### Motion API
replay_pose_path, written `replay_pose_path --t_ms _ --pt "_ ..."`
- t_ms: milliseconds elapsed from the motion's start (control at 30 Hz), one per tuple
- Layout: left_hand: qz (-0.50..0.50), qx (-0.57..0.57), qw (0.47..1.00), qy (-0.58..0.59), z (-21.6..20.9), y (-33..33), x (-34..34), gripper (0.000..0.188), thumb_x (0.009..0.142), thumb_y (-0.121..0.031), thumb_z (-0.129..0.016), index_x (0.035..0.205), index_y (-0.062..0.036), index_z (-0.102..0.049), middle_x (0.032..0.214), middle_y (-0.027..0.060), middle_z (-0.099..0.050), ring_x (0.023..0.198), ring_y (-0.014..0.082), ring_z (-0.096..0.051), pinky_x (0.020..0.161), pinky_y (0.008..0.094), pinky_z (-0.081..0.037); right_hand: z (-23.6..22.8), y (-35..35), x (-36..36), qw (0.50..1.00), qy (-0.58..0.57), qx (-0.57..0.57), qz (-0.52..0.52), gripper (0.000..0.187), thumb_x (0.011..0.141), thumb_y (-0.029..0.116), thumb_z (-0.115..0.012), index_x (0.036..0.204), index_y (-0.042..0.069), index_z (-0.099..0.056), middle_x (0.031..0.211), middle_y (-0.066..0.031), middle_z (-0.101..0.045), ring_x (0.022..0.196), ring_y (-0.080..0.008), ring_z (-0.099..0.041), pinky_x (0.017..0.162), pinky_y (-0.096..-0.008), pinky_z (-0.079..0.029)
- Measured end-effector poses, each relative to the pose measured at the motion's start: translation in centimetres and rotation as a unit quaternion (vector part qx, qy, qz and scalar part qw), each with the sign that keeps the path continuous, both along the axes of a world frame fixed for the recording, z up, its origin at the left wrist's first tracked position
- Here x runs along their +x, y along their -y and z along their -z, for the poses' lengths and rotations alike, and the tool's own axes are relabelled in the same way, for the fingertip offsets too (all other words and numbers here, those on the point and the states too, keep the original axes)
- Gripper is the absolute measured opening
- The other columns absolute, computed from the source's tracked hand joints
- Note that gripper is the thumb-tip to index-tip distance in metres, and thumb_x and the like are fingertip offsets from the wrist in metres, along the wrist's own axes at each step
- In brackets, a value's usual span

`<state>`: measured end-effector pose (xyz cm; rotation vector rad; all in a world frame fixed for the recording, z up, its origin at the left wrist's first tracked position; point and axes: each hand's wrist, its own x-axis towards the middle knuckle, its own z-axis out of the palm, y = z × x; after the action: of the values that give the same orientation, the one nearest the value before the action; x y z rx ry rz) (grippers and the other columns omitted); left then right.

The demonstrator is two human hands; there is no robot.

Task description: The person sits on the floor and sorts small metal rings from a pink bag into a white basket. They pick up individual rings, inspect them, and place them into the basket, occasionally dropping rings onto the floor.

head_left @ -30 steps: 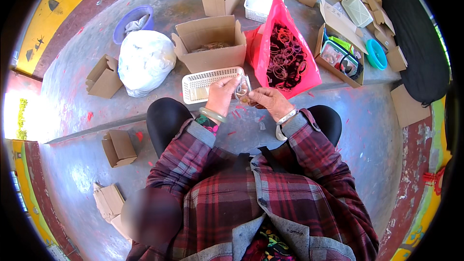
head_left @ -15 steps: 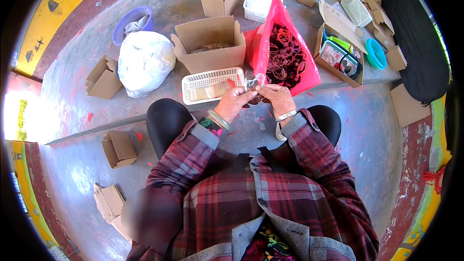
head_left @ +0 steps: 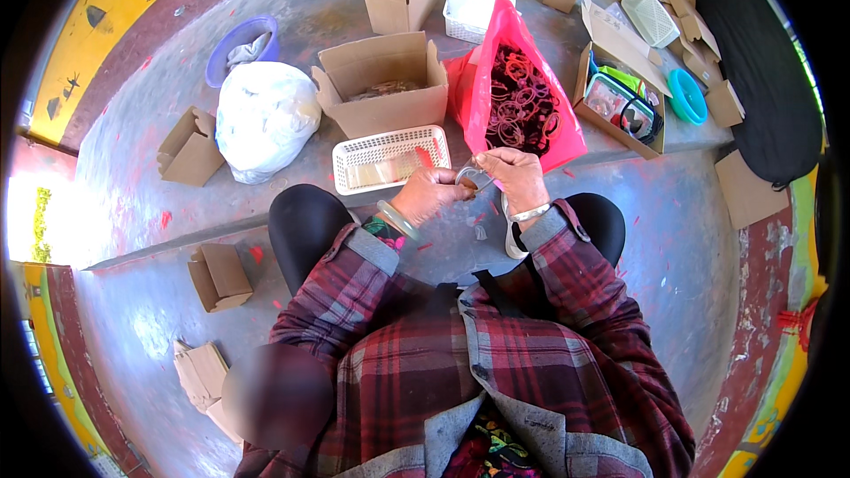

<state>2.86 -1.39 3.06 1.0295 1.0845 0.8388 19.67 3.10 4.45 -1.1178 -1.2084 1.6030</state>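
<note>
Between my two hands is a thin pale loop [head_left: 471, 176], with a small dark bit near the left fingertips; its exact kind is too small to tell. My left hand [head_left: 425, 194] pinches it from the left, and a pale bangle sits on that wrist. My right hand [head_left: 516, 179] grips its right side between thumb and fingers, just below an open pink plastic bag [head_left: 472, 93]. Dark bands and pinkish rings [head_left: 522, 106] fill the bag. Left of the hands lies a white slotted basket [head_left: 343, 168] holding flat clear packets and something red.
Behind the basket stands an open cardboard box [head_left: 385, 117]. Farther left are a full white plastic bag [head_left: 267, 124] and a purple basin [head_left: 215, 62]. A box of mixed items [head_left: 611, 119] and a turquoise basin [head_left: 687, 97] lie right. A concrete step edge [head_left: 177, 235] crosses the floor.
White strands bunched above my fingertips have given way to a wider loop between the hands. My right hand has turned and risen slightly; the left fingers have shifted a little.
</note>
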Motion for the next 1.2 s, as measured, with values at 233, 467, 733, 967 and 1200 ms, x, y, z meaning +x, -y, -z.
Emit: replay_pose_path --t_ms 233,467,733,967,1200 --pt "0.017 -0.005 0.996 -0.085 -0.8 0.1 0.0 0.014 0.077 -0.012 -0.064 0.084 -0.0009 -0.068 0.079 0.0042 -0.066 0.075 0.0071 -0.059 0.07 0.0215 -0.045 -1.3 0.6 -0.2 0.984 0.103 0.142 0.016 0.011 0.079 0.008 -0.064 0.081 -0.002 -0.065 0.067 -0.001 -0.057 0.063 -0.0053 -0.049 0.055 -0.0214 -0.039" --pt "0.001 0.043 0.999 0.029 -1.9 0.2 0.1 0.018 0.079 -0.008 -0.062 0.094 0.0022 -0.064 0.083 0.005 -0.065 0.079 0.0091 -0.059 0.073 0.0228 -0.046 -2.1 0.6 -0.1 0.967 0.094 0.234 0.039 0.009 0.078 0.004 -0.063 0.082 -0.003 -0.064 0.066 -0.0056 -0.055 0.063 -0.0092 -0.051 0.057 -0.0232 -0.039" --pt "-0.029 0.092 0.99 0.107 -3.2 -0.4 -0.9 0.02 0.085 -0.007 -0.054 0.101 0.0044 -0.059 0.091 0.0061 -0.062 0.083 0.011 -0.058 0.078 0.0236 -0.046 -3.7 0.0 -0.1 0.987 -0.022 0.117 0.104 0.016 0.085 0.008 -0.056 0.095 -0.003 -0.063 0.079 -0.0017 -0.059 0.073 -0.0066 -0.052 0.067 -0.0207 -0.043" --pt "-0.098 0.128 0.987 -0.023 -7.0 -3.0 -6.2 0.021 0.088 -0.012 -0.049 0.105 -0.0027 -0.059 0.092 0.001 -0.062 0.084 0.0081 -0.057 0.067 0.0212 -0.045 -4.2 -0.7 0.5 0.992 0.014 0.078 0.1 0.023 0.089 0.015 -0.05 0.097 -0.002 -0.062 0.076 -0.002 -0.06 0.07 -0.008 -0.053 0.066 -0.0216 -0.043" --pt "-0.178 0.216 0.877 -0.391 -7.4 -9.1 -14.3 0.023 0.086 -0.011 -0.046 0.103 -0.0011 -0.057 0.085 0.0061 -0.063 0.075 0.0121 -0.059 0.066 0.0241 -0.047 -4.5 -0.5 0.2 0.997 0.042 0.034 0.053 0.024 0.088 0.017 -0.05 0.094 -0.002 -0.063 0.073 -0.0028 -0.061 0.066 -0.0078 -0.053 0.062 -0.0214 -0.043"
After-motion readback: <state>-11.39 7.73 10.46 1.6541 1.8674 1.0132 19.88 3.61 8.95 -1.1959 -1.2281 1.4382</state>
